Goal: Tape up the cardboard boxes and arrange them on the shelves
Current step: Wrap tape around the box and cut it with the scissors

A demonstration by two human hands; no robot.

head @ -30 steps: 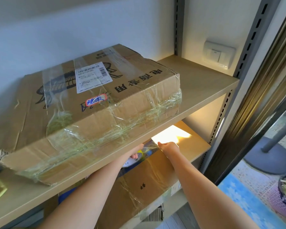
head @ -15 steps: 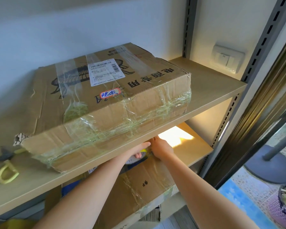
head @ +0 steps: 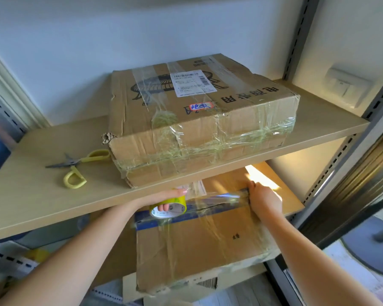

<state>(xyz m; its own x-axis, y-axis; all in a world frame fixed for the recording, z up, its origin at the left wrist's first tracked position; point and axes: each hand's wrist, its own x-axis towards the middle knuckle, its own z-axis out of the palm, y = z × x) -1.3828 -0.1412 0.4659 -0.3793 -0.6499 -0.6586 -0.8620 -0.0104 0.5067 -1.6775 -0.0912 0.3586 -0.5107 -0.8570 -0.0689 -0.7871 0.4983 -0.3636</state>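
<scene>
Upper shelf [head: 53, 202] overhangs hands; scissors [head: 77, 166] beside box [head: 199, 120].

The left hand [head: 164, 198] is drawing the tape roll [head: 168, 208] leftward, away from the right hand [head: 264, 200], stretching a clear strip [head: 217, 198] across the lower cardboard box [head: 199, 246], where both hands were close together before.

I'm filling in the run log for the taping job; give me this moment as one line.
phase: taping lower box | left hand: grips tape roll | right hand: presses tape end on box | upper box: taped, shelved | scissors: on shelf
</scene>
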